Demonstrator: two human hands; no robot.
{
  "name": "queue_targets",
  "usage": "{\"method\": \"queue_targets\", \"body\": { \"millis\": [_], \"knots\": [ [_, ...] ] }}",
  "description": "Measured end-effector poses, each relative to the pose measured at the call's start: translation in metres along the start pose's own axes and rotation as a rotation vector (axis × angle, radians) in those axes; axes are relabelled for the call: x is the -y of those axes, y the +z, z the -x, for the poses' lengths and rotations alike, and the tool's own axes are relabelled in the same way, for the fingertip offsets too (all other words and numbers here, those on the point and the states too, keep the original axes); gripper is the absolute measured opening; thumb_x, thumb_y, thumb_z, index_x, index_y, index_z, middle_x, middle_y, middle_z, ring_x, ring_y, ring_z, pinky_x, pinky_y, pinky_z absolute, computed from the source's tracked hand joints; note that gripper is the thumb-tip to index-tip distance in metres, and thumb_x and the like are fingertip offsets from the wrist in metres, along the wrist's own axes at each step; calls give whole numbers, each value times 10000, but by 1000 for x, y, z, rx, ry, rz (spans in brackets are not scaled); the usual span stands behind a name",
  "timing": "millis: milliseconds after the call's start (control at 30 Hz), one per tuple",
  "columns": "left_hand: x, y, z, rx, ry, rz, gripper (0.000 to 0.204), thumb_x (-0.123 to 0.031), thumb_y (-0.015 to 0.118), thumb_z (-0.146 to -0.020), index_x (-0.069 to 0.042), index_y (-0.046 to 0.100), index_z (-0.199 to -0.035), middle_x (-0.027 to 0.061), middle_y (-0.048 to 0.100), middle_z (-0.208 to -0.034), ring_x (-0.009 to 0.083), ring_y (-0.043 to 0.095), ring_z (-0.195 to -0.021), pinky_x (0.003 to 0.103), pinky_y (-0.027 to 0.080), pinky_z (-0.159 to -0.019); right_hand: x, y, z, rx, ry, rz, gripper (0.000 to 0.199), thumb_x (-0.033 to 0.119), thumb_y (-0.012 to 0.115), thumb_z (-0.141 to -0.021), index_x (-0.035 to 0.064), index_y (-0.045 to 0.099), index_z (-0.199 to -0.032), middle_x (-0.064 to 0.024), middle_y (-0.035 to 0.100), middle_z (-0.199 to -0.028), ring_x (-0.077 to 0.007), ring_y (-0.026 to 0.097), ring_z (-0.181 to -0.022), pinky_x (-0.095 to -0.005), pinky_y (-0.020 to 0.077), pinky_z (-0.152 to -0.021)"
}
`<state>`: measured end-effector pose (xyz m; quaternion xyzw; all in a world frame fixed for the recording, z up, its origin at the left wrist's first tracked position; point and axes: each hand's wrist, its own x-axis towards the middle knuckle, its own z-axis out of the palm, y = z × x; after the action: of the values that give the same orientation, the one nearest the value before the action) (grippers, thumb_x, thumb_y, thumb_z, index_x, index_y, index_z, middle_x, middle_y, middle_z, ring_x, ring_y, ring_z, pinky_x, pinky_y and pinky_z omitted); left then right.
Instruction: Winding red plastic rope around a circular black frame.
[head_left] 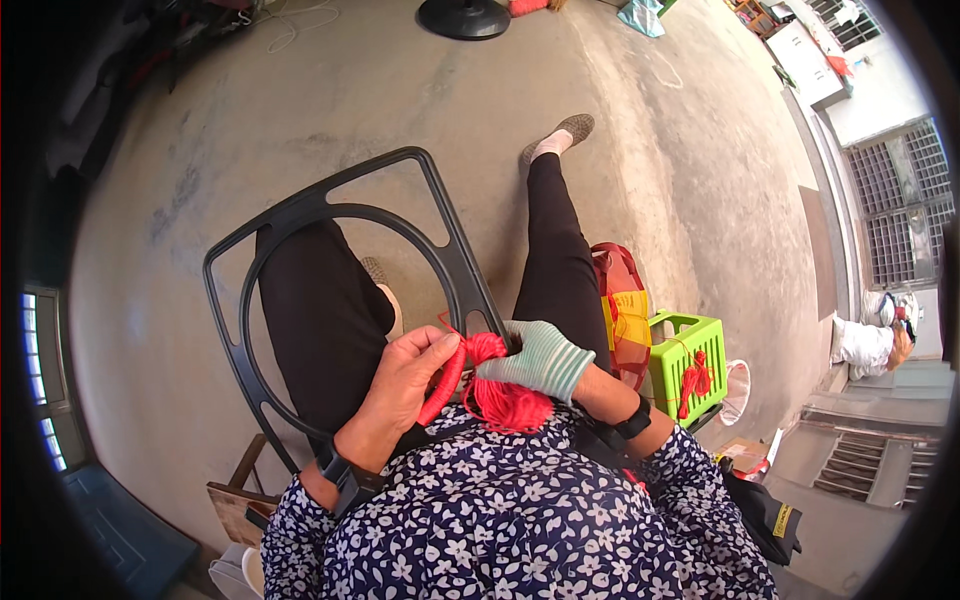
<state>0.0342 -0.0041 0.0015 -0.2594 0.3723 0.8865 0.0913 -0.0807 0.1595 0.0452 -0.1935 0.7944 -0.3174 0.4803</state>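
Note:
A black plastic frame with a round ring inside it (355,211) leans across my lap, mostly over my left leg. Red cord is wound tightly round part of the ring, forming a red sleeve (436,398). My left hand (402,378), bare, pinches the top of this winding between thumb and fingers. In a pale green striped glove, my right hand (540,362) is closed round a loose hank of red cord (508,402), whose loops hang down against my floral top. A short strand sticks up above the left fingertips. The right fingertips are partly hidden.
Beyond my right leg stand a red and yellow bag (626,310) and a bright green plastic stool (688,362) with a red tassel (696,380) hanging on it. A wooden stool (240,505) is close on my left. A round black base (463,18) stands far ahead.

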Motion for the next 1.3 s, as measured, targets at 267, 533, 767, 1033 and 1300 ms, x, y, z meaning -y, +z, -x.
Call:
{"method": "queue_targets", "body": {
  "millis": [267,533,767,1033,1300],
  "knots": [
    [-4,1,1,24,23,3,150,-170,559,-945,-29,593,-904,40,624,-800,78,584,-657,201,493,-588,-30,23,-14,304,-114,-1215,439,261,673,-815,16,554,-1160,-128,636,-1028,-231,645,-868,-350,526,-812],
    [-10,-3,1,33,-50,0,207,-245,536,-957,-39,551,-980,94,637,-826,152,622,-681,265,519,-597,-88,-45,3,-417,-353,-1430,265,253,590,-905,10,571,-1008,-70,562,-842,-173,589,-847,-354,502,-834],
    [-11,-2,2,48,-47,65,225,-274,538,-955,-49,552,-962,107,642,-830,166,633,-676,272,527,-601,-183,-113,58,-456,-249,-1444,333,318,617,-906,44,543,-1081,52,361,-645,-39,360,-506,-217,358,-501],
    [-16,3,1,42,-37,82,151,-211,546,-945,-64,561,-914,126,654,-782,188,641,-630,282,533,-566,-101,-90,2,-530,-186,-903,244,265,651,-857,98,610,-1029,-58,623,-831,-153,596,-693,-303,517,-675],
    [-9,3,0,139,-164,158,162,-189,544,-942,-28,551,-916,155,644,-795,217,641,-644,317,542,-578,-13,-18,-102,-523,-282,-653,347,232,669,-831,-9,602,-1071,-88,648,-898,-170,609,-799,-297,509,-741]
  ]
}}
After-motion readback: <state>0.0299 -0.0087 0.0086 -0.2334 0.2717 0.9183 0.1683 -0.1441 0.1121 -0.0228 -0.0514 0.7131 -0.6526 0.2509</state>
